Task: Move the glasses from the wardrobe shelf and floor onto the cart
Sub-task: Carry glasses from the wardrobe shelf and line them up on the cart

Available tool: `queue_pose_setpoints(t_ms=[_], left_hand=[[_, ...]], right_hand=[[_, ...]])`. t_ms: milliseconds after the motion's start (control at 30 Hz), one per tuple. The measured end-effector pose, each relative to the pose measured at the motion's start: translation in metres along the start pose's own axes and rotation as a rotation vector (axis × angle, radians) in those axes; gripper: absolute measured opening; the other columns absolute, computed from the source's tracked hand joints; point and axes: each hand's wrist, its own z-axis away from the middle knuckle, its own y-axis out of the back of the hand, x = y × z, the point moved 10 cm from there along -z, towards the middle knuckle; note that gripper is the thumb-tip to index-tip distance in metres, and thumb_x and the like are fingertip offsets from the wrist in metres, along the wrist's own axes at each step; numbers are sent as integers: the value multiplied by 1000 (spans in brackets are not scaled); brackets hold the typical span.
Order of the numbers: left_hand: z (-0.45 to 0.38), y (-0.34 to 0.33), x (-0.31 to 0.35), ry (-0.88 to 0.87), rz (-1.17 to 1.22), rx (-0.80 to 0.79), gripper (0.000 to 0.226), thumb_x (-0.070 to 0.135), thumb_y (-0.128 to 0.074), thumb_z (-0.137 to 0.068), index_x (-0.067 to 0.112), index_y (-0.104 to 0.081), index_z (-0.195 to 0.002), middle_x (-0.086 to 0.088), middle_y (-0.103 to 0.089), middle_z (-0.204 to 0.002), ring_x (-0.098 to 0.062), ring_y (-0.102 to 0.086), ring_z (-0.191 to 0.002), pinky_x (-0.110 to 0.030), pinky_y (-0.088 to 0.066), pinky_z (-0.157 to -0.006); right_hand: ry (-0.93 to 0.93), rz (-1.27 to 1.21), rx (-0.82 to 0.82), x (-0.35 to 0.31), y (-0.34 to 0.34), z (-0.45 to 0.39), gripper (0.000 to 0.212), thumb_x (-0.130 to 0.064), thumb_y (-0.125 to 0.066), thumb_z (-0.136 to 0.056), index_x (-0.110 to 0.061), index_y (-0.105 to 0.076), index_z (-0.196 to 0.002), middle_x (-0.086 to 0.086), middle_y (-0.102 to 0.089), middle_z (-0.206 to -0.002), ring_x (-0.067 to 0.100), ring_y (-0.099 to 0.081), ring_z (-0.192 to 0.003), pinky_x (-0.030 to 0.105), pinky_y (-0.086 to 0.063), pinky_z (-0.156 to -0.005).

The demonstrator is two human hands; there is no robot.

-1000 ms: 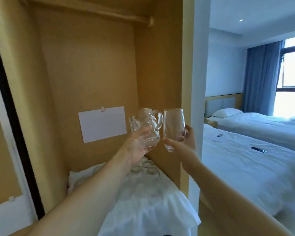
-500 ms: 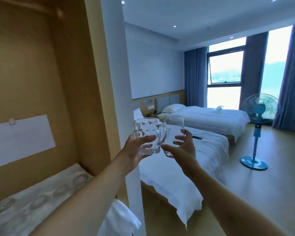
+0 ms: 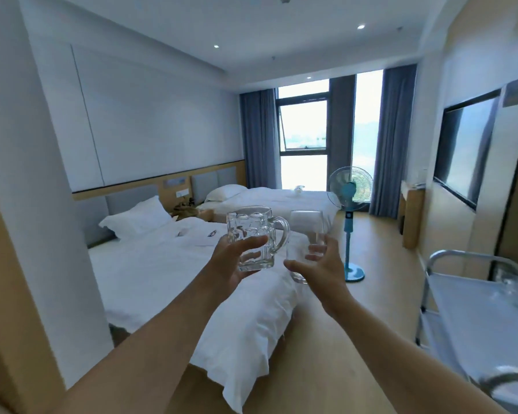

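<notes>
Head camera shows you facing into the bedroom with both arms stretched forward, a glass in each hand. Your left hand (image 3: 237,258) has its fingers and thumb curled round the lower body of a clear dimpled glass mug with a handle (image 3: 256,239), handle turned to the right, mug upright. Your right hand (image 3: 317,264) grips a plain clear tumbler (image 3: 307,234) low on its wall, fingers spread round it, thumb on the near side; it too stands upright. The two glasses are just beside each other but I cannot tell whether they touch. Holding them low and level like this likely keeps the rims clean and the glass steady while you turn.

The steel cart with a rounded rail (image 3: 467,297) sits at the right edge, near you, and something glassy already rests on its far top corner, too blurred to name. Behind your hands lie the near white bed (image 3: 150,273) and, further off, a blue standing fan (image 3: 350,204) by the window.

Against the frame a second ago, the wooden wardrobe with its paper label and the cloth-covered shelf has left view, you have swung right, and the cart has come in. Both grips look unchanged. By my judgement, you are mid-carry: the next step is setting both down on the cart's top.
</notes>
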Motion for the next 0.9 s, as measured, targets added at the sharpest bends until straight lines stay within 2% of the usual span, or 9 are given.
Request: queue_pose_setpoints(t_ms=[67,233,400,467,633,700,767,833,900], left_hand=[[-21,-24,-17,24,39,-35,66,18,-82,-70,13,-61,-133,-15,-69,-126,-40,-65,-117,-57,-50,-102],[-74,-73,-54,87,43,-139,65,17,-83,-71,9,-62,-131,-20,-67,-128,-42,-65,-117,-59,-49,-103],[-126,-112,-96,162,43,-251,74,24,-88,-66,11,-61,-134,-17,-67,-128,-42,-63,-120,-55,-51,-102],[-146,-126,-114,189,51,-291,74,24,-88,-68,14,-60,-135,-13,-68,-129,-41,-62,-122,-55,-51,-102],[-189,-156,-158,326,105,-349,91,28,-93,-54,14,-56,-137,-13,-66,-131,-37,-60,-123,-50,-58,-90],[-205,-166,-173,385,119,-370,79,29,-92,-56,14,-62,-128,-13,-67,-125,-34,-63,-116,-48,-59,-85],[-218,-175,-185,439,137,-391,64,32,-88,-58,16,-69,-117,-9,-69,-108,-27,-68,-99,-43,-61,-74],[-231,-183,-196,477,138,-434,68,34,-89,-55,16,-69,-118,-8,-68,-102,-25,-69,-90,-39,-60,-68],[-244,-190,-205,491,124,-491,82,34,-93,-51,14,-66,-126,-12,-67,-111,-29,-67,-97,-40,-59,-71]], right_hand=[[-13,24,13,13,26,-11,101,-22,-98,-59,-24,-39,-140,2,-57,-121,22,-61,-109,41,-56,-95],[-71,36,110,46,84,-39,95,-22,-96,-59,-30,-39,-134,0,-56,-117,20,-61,-107,45,-57,-92],[-131,68,232,82,128,-55,99,-32,-92,-55,-27,-37,-137,-3,-56,-115,16,-60,-106,43,-56,-92],[-157,81,288,99,142,-59,105,-34,-90,-52,-23,-36,-141,-1,-54,-116,17,-58,-106,47,-56,-93],[-223,113,408,138,168,-72,103,-17,-93,-64,-23,-34,-147,4,-51,-117,22,-57,-108,55,-57,-88],[-247,145,459,149,175,-77,102,-17,-94,-64,-23,-33,-146,5,-51,-117,22,-57,-108,54,-57,-88],[-265,178,492,157,180,-81,102,-18,-94,-64,-23,-33,-146,3,-51,-116,20,-57,-106,52,-57,-89],[-284,203,530,168,184,-87,102,-18,-94,-64,-23,-32,-146,1,-51,-115,19,-58,-106,51,-57,-90],[-300,225,568,176,188,-92,101,-20,-93,-65,-24,-32,-146,-2,-50,-114,19,-57,-107,46,-57,-90]])
